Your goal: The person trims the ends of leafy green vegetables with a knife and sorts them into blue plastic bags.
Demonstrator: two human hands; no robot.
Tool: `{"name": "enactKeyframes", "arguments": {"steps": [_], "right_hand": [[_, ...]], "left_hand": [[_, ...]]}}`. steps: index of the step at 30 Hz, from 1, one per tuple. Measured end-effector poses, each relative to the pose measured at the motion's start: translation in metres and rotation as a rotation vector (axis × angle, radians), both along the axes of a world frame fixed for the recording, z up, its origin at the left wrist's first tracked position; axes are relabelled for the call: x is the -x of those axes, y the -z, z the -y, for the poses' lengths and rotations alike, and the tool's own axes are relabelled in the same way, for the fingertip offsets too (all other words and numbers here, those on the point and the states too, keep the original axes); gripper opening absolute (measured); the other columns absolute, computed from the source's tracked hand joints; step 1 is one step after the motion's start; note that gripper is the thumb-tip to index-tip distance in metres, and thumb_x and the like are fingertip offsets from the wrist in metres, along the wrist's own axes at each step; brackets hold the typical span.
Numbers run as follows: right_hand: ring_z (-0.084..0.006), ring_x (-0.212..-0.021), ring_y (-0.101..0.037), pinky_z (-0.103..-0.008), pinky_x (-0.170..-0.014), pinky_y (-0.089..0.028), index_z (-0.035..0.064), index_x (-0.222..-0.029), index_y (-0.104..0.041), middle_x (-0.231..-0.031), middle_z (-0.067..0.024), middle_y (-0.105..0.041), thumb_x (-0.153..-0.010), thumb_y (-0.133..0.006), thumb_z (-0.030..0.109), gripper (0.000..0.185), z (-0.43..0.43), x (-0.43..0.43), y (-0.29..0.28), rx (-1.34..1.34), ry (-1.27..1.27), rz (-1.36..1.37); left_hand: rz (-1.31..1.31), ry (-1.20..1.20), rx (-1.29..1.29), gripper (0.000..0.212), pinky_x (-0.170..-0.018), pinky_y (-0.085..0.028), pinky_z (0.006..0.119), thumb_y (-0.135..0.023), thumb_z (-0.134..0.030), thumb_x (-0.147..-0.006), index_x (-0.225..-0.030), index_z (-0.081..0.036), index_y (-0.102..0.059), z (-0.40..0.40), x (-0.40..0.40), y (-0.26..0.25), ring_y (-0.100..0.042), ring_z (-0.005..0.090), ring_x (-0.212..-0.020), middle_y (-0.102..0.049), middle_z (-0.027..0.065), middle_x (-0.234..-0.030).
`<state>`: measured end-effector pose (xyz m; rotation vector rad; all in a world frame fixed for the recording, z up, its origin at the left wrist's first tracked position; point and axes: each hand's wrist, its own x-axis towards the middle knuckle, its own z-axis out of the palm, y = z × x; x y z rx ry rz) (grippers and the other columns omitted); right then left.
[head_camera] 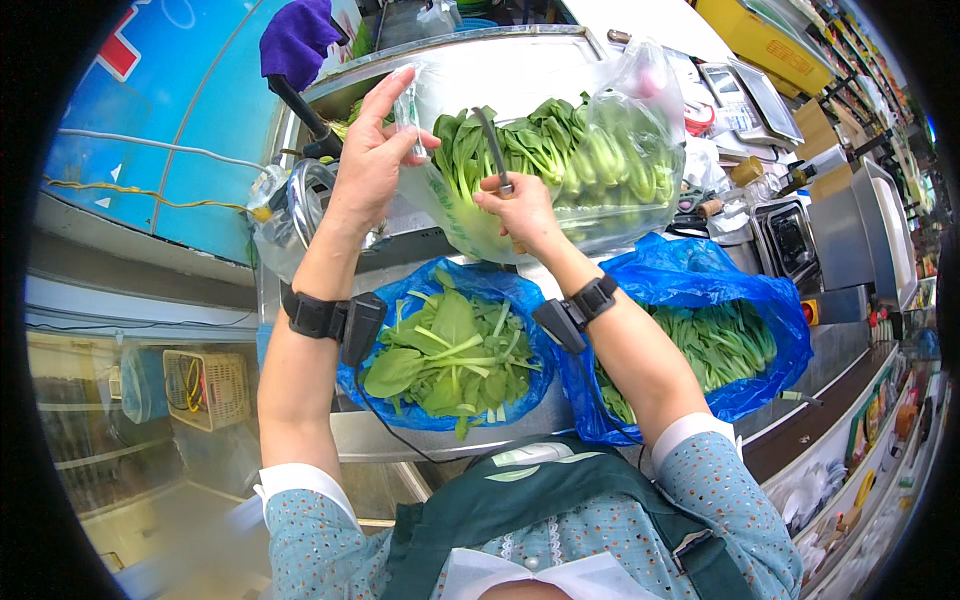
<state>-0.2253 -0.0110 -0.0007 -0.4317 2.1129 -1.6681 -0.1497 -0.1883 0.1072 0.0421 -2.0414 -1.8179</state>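
My left hand (379,154) is raised at the upper left and grips the gathered edge of a clear plastic bag (465,210) between thumb and fingers. Bunches of leafy greens, like bok choy (544,142), lie in the bag's wide mouth. My right hand (521,210) holds a small curved knife (491,142) by its handle, the blade pointing up over the greens. Nearer me a blue plastic bag (544,375) holds loose leaves and cut stems (450,345). To its right, another blue bag (690,266) contains long thin leafy greens (716,337), partly behind my right forearm.
A faucet (304,199) and a purple cloth (300,41) on a post stand at the left. A scale (750,101), metal trays (787,236) and a knife handle (619,36) lie at the right and back. A plastic basket (206,390) sits lower left.
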Motion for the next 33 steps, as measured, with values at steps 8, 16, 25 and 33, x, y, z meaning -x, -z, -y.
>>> {"name": "enactKeyframes", "arguments": {"steps": [8, 16, 25, 33], "right_hand": [[-0.0034, -0.046, -0.049, -0.0196, -0.039, -0.033, 0.0003, -0.103, -0.069, -0.069, 0.0025, -0.061, -0.089, -0.071, 0.010, 0.017, -0.133, -0.054, -0.083, 0.296, 0.089, -0.023], [-0.0048, -0.067, -0.059, -0.0206, -0.055, -0.044, 0.0029, -0.098, -0.070, -0.085, -0.0013, -0.070, -0.083, -0.075, 0.010, 0.018, -0.346, -0.091, -0.044, -0.217, 0.540, -0.212], [-0.0322, -0.104, -0.061, -0.0407, -0.087, -0.050, 0.0039, -0.106, -0.064, -0.110, -0.0132, -0.065, -0.064, -0.084, 0.015, 0.048, -0.337, -0.133, 0.010, -0.539, 0.206, -0.653], [-0.0320, -0.092, -0.063, -0.0418, -0.080, -0.051, 0.0039, -0.109, -0.064, -0.099, -0.0139, -0.065, -0.067, -0.081, 0.019, 0.047, -0.352, -0.124, 0.024, -0.649, 0.146, -0.479]], "left_hand": [[-0.147, -0.336, 0.805, 0.062, -0.094, -0.046, 0.034, -0.063, -0.006, -0.088, -0.145, -0.011, -0.041, -0.024, -0.016, -0.001, -0.051, 0.0223, -0.117, -0.043, 0.0115, -0.142], [-0.042, 0.121, 0.444, 0.053, -0.093, -0.047, 0.032, -0.062, 0.003, -0.087, -0.137, -0.003, -0.046, -0.135, -0.091, 0.041, -0.060, 0.0200, -0.106, -0.058, 0.0117, -0.120], [0.605, 0.593, -0.023, 0.037, -0.088, -0.053, 0.029, -0.061, -0.001, -0.090, -0.126, 0.002, -0.053, -0.277, -0.089, 0.127, -0.065, 0.0198, -0.099, -0.063, 0.0125, -0.111], [0.821, 0.487, -0.785, 0.048, -0.103, -0.047, 0.036, -0.057, -0.010, -0.097, -0.136, 0.009, -0.037, -0.326, -0.087, 0.159, -0.056, 0.0261, -0.119, -0.053, 0.0204, -0.129]]}}
